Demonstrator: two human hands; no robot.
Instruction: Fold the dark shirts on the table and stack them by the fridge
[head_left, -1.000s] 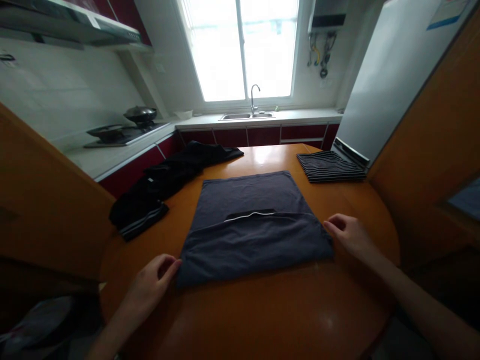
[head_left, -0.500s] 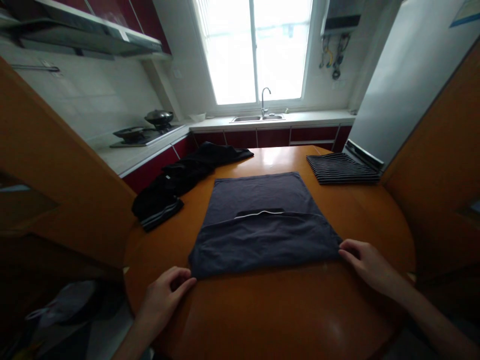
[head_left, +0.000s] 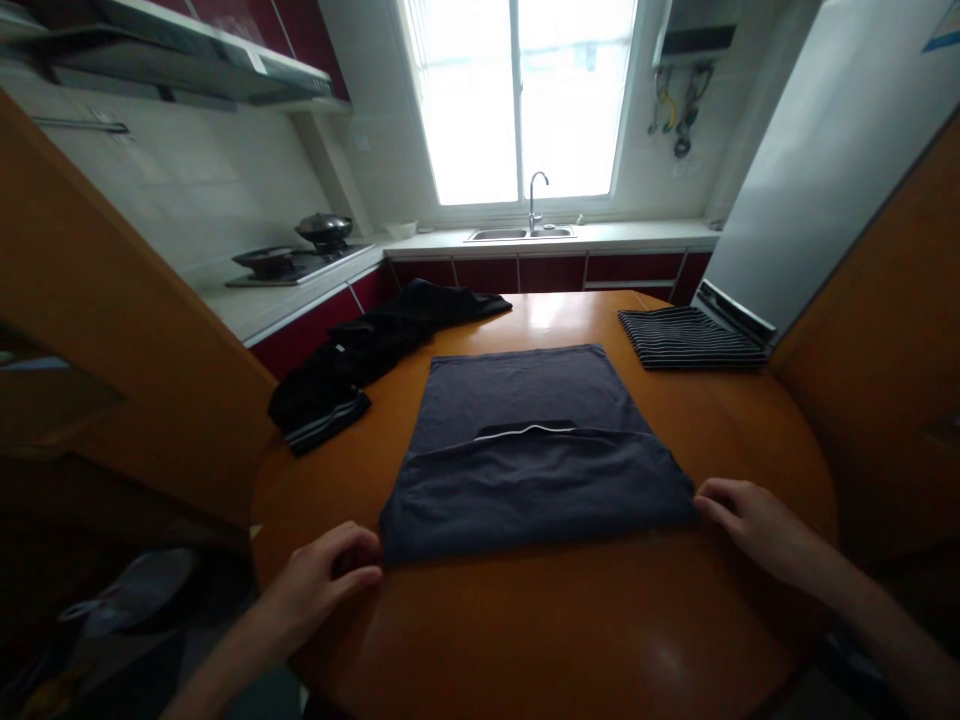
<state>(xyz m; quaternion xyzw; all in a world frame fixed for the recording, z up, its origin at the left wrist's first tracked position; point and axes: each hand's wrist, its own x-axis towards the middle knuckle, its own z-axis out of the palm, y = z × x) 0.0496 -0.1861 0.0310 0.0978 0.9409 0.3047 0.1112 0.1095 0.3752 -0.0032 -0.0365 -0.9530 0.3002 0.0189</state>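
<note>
A dark blue-grey T-shirt [head_left: 525,500] lies folded into a wide block on the table, its near part turned over toward the far side. A thin white line edges the dark opening near its middle. At the near left corner is my left hand [head_left: 326,580], thumb and forefinger apart with a gap between them, fingertips beside the cloth's edge. My right hand [head_left: 742,515] pinches the near right corner between thumb and fingers.
Crumpled black clothing [head_left: 337,360] with striped cuffs lies at the table's left. A folded black-and-white striped cloth [head_left: 690,338] is at the right rear. The wooden table [head_left: 540,640] has a rounded edge; wooden panels flank it. Behind stands a counter with a sink [head_left: 499,235].
My hands have moved slightly apart, the left one drawing back a little from the corner. The shirt's near right corner has shifted slightly right. The view has also shifted a little.
</note>
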